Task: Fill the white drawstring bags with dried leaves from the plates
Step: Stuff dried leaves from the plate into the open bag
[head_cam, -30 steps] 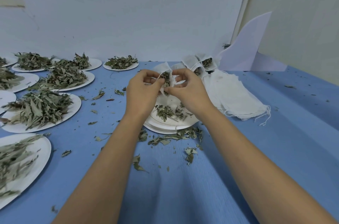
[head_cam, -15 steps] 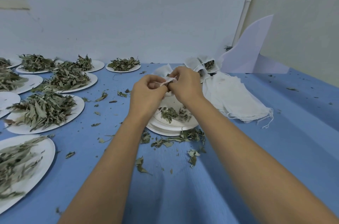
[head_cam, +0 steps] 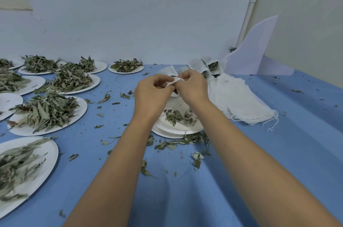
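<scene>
Our left hand and right hand pinch the drawstring bag between them, equally near, directly above the plate of dried leaves.

Feed on my end is evenly lit, kinda cool and flat, zero glare. Only soft shadows fall on the desk under the forearms. The wide lens bows the plates at the left edge and they go smeary there; the centre looks reasonably sharp.
</scene>
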A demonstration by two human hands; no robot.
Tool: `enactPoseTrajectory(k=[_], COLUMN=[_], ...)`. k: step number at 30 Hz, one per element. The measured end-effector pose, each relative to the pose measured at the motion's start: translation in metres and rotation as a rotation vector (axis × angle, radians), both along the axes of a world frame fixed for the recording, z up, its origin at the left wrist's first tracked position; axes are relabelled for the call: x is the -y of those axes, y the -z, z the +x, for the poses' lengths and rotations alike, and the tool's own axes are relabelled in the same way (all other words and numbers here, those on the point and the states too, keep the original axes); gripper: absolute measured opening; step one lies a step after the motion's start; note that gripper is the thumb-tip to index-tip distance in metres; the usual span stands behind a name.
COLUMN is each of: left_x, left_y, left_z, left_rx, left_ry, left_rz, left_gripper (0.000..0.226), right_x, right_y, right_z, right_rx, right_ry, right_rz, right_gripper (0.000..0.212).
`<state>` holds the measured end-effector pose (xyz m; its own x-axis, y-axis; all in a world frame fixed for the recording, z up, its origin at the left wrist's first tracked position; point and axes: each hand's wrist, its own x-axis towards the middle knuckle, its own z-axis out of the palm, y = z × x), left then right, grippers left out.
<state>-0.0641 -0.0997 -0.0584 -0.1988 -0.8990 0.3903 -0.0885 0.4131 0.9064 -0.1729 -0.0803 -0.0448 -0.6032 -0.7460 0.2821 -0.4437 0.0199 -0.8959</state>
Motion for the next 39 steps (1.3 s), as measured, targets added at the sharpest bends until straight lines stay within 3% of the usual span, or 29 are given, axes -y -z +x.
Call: enactPoseTrajectory(k=[2,6,9,11,13,16,21,26,29,31,34,39], left_x=[0.002,0.008,0.01,0.01,0.011,0.009,0.009,0.012,0.013,0.014,0.011,0.009], left_y=[0.001,0.004,0.006,0.007,0.008,0.012,0.019,0.022,0.025,0.027,0.027,0.025], left_z=[0.0,0.004,0.004,0.003,0.002,0.0,-0.002,-0.001,-0.002,-0.004,-0.008,-0.008], left_rx=[0.014,0.018,-0.032,-0.069,-0.082,-0.085,-0.161,-0.234,-0.26,-0.291,-0.357,-0.456], left_ry=[-0.024,-0.181,-0.218,-0.207,-0.197,-0.202,-0.191,-0.217,-0.239,-0.23,-0.199,-0.144], left_rz=[0.012,0.018,0.055,0.091,0.107,0.116,0.152,0.152,0.174,0.209,0.26,0.359], left_gripper=[0.016,0.006,0.004,0.004,0.004,0.002,0.003,0.01,0.003,0.003,0.004,0.003], right_x=[-0.001,-0.018,-0.034,-0.041,-0.044,-0.04,-0.031,-0.029,-0.034,-0.035,-0.035,-0.025], right_y=[-0.003,-0.011,-0.017,-0.021,-0.022,-0.015,-0.005,0.002,0.008,0.018,0.032,0.033], right_z=[0.0,-0.009,-0.024,-0.025,-0.021,-0.016,-0.006,-0.001,-0.009,-0.017,-0.022,-0.018], right_rx=[-0.016,0.167,-0.153,-0.412,-0.538,-0.641,-0.531,-0.181,-0.439,-0.555,-0.382,-0.099], right_ry=[-0.025,-0.266,-0.152,-0.104,-0.125,-0.145,-0.206,-0.271,-0.04,0.072,0.074,0.006], right_rz=[0.004,0.007,0.209,0.478,0.731,0.888,0.788,0.48,0.295,0.283,0.35,0.225], right_gripper=[0.013,0.031,0.024,0.027,0.034,0.043,0.04,0.027,0.027,0.031,0.036,0.038])
